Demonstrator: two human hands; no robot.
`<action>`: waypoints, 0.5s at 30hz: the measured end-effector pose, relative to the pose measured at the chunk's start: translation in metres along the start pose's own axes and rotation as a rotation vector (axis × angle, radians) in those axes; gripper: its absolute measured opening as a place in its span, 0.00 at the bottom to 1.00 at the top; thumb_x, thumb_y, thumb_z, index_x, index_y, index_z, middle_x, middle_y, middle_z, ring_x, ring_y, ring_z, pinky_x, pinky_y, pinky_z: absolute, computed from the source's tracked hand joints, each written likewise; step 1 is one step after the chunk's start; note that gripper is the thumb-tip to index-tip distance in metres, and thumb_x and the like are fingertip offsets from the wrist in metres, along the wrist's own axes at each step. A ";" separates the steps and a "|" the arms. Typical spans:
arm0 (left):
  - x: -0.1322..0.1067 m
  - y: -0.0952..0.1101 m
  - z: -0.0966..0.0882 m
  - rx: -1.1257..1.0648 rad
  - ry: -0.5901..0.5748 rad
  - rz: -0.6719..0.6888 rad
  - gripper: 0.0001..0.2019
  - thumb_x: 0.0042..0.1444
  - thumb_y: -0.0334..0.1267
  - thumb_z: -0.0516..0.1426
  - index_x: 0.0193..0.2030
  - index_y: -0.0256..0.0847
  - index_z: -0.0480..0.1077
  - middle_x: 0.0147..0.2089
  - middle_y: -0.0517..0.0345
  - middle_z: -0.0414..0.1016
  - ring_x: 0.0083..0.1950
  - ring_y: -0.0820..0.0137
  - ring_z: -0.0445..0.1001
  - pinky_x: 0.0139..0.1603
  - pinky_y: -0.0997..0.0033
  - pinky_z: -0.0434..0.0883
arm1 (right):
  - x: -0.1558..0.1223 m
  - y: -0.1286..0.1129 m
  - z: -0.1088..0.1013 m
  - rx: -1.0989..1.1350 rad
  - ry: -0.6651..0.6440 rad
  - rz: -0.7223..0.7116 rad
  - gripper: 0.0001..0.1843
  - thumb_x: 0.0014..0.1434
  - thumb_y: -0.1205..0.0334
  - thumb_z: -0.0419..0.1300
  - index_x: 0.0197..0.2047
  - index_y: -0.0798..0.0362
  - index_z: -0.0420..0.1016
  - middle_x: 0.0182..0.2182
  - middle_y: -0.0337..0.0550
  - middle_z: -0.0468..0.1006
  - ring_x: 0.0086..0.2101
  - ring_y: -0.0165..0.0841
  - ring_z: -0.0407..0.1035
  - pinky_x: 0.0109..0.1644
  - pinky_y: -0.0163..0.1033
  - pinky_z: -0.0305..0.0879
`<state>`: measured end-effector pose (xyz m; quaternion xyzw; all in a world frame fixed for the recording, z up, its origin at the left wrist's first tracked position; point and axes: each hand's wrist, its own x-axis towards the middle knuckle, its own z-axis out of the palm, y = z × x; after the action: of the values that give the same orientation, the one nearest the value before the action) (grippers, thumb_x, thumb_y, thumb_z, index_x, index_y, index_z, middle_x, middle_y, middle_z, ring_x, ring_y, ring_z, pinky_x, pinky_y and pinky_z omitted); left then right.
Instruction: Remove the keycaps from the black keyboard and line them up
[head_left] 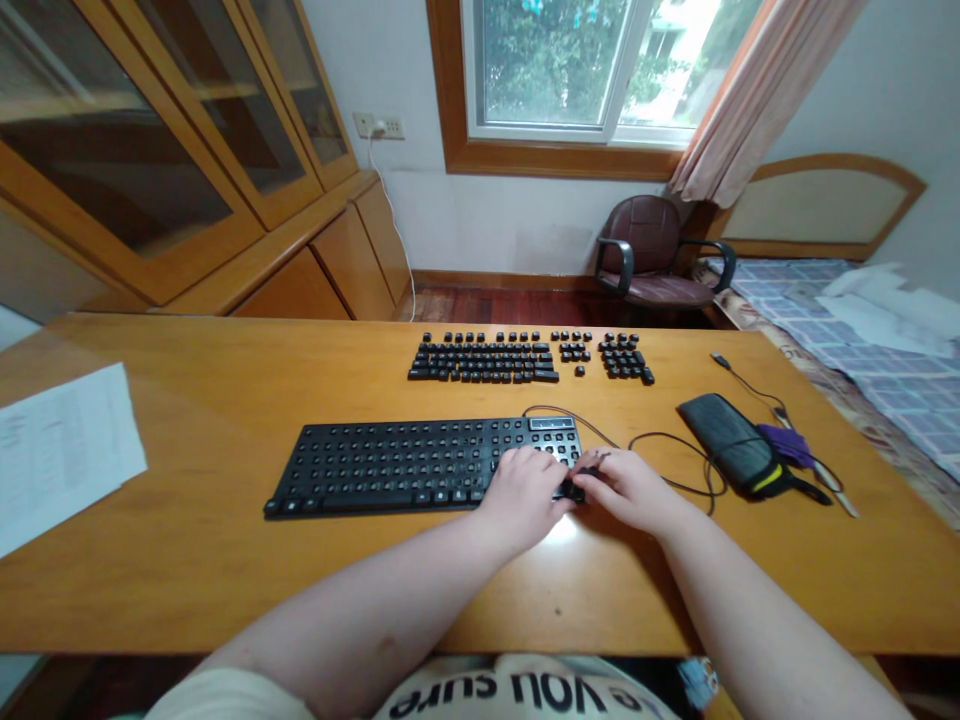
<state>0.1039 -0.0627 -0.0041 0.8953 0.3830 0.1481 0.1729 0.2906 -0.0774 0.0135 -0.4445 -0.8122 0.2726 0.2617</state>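
Note:
A black keyboard (pixel 397 460) lies on the desk, most of its keycaps off and the small key posts showing. Keycaps remain along its bottom row. My left hand (pixel 525 488) rests over its right part, fingers curled down onto the number-pad end. Close beside it, my right hand (pixel 626 488) bends around the keyboard's lower right corner, thumb and fingers drawn together. Something small and dark shows between the fingertips, too covered to name. Behind the keyboard, loose black keycaps (pixel 480 360) stand in rows laid out like a keyboard.
Right of the keyboard lie its cable (pixel 675 435), a dark grey pouch (pixel 727 440), a purple cloth-like item (pixel 784 446) and a short USB cable (pixel 750 385). Printed paper (pixel 67 450) is at the left. Beyond the wooden desk (pixel 225 580) stand a cabinet (pixel 247 220) and an armchair (pixel 652 245).

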 end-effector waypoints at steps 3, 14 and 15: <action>0.000 0.001 0.001 0.006 0.012 0.017 0.12 0.50 0.44 0.60 0.39 0.40 0.70 0.40 0.53 0.72 0.45 0.60 0.65 0.45 0.60 0.61 | 0.001 -0.004 0.000 -0.085 -0.011 -0.106 0.09 0.61 0.63 0.52 0.34 0.52 0.73 0.29 0.44 0.77 0.32 0.33 0.71 0.37 0.38 0.67; 0.001 -0.004 0.014 -0.095 0.022 0.068 0.07 0.55 0.38 0.57 0.37 0.38 0.71 0.38 0.53 0.74 0.43 0.64 0.68 0.47 0.64 0.67 | -0.008 0.000 0.013 -0.383 0.126 -0.224 0.10 0.62 0.64 0.50 0.34 0.55 0.71 0.26 0.46 0.77 0.26 0.33 0.71 0.32 0.37 0.66; 0.001 -0.004 0.015 -0.103 0.027 0.063 0.07 0.54 0.39 0.57 0.38 0.38 0.71 0.38 0.54 0.74 0.44 0.64 0.68 0.47 0.65 0.67 | -0.007 0.001 0.013 -0.358 0.146 -0.200 0.10 0.63 0.64 0.50 0.34 0.55 0.71 0.27 0.47 0.78 0.28 0.34 0.72 0.34 0.37 0.67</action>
<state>0.1081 -0.0625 -0.0188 0.8947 0.3490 0.1848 0.2087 0.2858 -0.0857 0.0024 -0.4199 -0.8665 0.0637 0.2624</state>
